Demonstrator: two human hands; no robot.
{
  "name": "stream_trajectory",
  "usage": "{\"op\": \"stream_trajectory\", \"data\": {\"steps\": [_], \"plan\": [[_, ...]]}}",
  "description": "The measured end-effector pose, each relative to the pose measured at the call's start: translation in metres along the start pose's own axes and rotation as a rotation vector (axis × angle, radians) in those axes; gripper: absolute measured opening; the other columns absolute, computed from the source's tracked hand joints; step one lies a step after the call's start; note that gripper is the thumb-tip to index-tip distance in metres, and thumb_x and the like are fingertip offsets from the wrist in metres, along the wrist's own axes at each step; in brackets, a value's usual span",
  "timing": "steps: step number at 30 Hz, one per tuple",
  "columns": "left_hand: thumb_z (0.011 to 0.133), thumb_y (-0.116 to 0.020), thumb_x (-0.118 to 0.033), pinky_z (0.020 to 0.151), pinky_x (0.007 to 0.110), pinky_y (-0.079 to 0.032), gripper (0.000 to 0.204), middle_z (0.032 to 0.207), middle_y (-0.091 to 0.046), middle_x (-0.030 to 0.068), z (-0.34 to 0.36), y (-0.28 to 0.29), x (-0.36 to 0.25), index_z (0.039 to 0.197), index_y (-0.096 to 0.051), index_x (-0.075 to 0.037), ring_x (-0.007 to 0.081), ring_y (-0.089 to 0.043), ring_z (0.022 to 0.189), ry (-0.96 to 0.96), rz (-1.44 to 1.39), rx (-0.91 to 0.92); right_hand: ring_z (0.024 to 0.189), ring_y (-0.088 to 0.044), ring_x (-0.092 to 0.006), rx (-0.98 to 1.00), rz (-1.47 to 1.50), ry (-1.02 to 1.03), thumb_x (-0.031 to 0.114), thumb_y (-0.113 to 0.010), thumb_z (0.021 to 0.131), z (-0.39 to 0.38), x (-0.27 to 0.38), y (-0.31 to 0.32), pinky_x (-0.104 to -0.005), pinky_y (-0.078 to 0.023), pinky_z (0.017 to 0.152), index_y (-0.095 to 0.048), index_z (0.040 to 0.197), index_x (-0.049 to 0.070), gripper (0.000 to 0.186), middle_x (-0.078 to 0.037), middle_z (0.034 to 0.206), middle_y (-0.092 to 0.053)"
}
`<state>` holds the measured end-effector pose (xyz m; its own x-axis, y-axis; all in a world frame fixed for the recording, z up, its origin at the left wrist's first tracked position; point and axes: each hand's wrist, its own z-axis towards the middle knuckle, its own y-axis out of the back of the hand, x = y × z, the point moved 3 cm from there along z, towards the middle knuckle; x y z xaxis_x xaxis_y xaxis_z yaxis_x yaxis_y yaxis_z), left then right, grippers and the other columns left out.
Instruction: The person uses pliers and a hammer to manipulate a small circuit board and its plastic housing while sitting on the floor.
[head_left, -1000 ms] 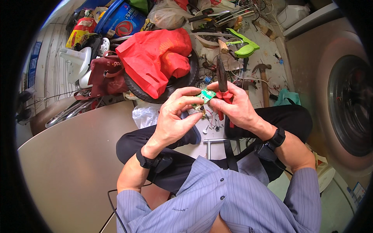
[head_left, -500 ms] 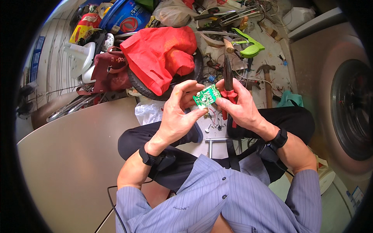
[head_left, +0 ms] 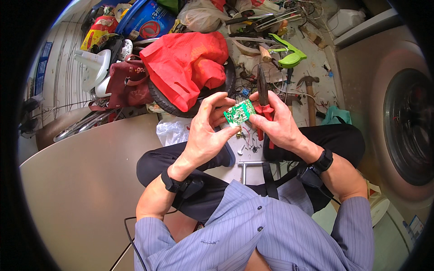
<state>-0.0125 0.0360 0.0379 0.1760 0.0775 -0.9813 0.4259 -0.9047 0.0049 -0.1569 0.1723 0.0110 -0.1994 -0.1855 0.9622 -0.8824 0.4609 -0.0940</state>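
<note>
A small green circuit board is held up between my hands, soldered face toward me and slightly tilted. My left hand grips its left side with thumb and fingertips. My right hand has its thumb on the board's right edge and also holds red-handled pliers, whose dark jaws point away from me. Below the board, small screws, bits of wire and small parts lie on the floor near a metal tube frame.
A red bag lies over a tyre. Beyond are a blue bucket, a green tool, a hammer and piled clutter. A curved metal panel is at left; a round appliance door is at right.
Since a second ago the board has turned to show more of its soldered face, and my left fingers have shifted round it. The view has shifted slightly.
</note>
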Motion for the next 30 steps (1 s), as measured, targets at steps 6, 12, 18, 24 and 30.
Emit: {"op": "stream_trajectory", "data": {"steps": [6, 12, 18, 24, 30], "plan": [[0.091, -0.068, 0.002, 0.099, 0.033, -0.054, 0.038, 0.123, -0.064, 0.0108, 0.001, 0.004, -0.003, 0.127, -0.056, 0.002, 0.0174, -0.063, 0.113, 0.271, -0.162, 0.023, 0.074, -0.06, -0.0099, 0.015, 0.036, 0.0, 0.01, -0.068, 0.093, 0.003, 0.001, 0.002, -0.025, -0.053, 0.067, -0.054, 0.122, 0.001, 0.033, -0.004, 0.091, -0.062], [0.101, -0.062, -0.021, 0.079, 0.032, -0.061, 0.029, 0.107, -0.07, 0.0122, 0.005, 0.007, 0.006, 0.117, -0.063, 0.003, 0.0202, -0.072, 0.093, 0.306, -0.276, 0.032, 0.063, -0.057, -0.009, 0.161, 0.102, -0.164, 0.019, -0.065, 0.097, 0.003, 0.001, 0.005, -0.0257, -0.048, 0.057, -0.06, 0.1, 0.0, 0.019, -0.004, 0.071, -0.062], [0.104, -0.055, -0.034, 0.056, 0.03, -0.059, 0.039, 0.095, -0.07, 0.0138, 0.002, 0.01, 0.013, 0.115, -0.063, 0.003, 0.0218, -0.071, 0.068, 0.41, -0.348, 0.074, 0.056, -0.055, -0.009, 0.214, 0.168, -0.262, 0.023, -0.064, 0.097, 0.001, 0.006, 0.002, -0.0256, -0.046, 0.052, -0.061, 0.094, 0.001, 0.022, -0.004, 0.067, -0.061], [0.105, -0.053, -0.034, 0.054, 0.029, -0.06, 0.04, 0.095, -0.071, 0.0147, 0.002, 0.008, 0.009, 0.116, -0.062, 0.004, 0.0212, -0.071, 0.067, 0.402, -0.405, 0.072, 0.058, -0.06, -0.0118, 0.229, 0.291, -0.322, 0.025, -0.065, 0.097, 0.0, 0.004, 0.002, -0.027, -0.047, 0.052, -0.06, 0.092, 0.003, 0.023, -0.005, 0.067, -0.062], [0.106, -0.049, -0.034, 0.057, 0.027, -0.058, 0.04, 0.096, -0.071, 0.013, 0.002, 0.007, 0.004, 0.116, -0.062, 0.002, 0.0187, -0.07, 0.069, 0.435, -0.427, 0.064, 0.058, -0.062, -0.0124, 0.196, 0.323, -0.425, 0.027, -0.063, 0.098, -0.001, -0.006, 0.002, -0.0271, -0.048, 0.054, -0.06, 0.093, 0.005, 0.023, -0.006, 0.071, -0.066]]}}
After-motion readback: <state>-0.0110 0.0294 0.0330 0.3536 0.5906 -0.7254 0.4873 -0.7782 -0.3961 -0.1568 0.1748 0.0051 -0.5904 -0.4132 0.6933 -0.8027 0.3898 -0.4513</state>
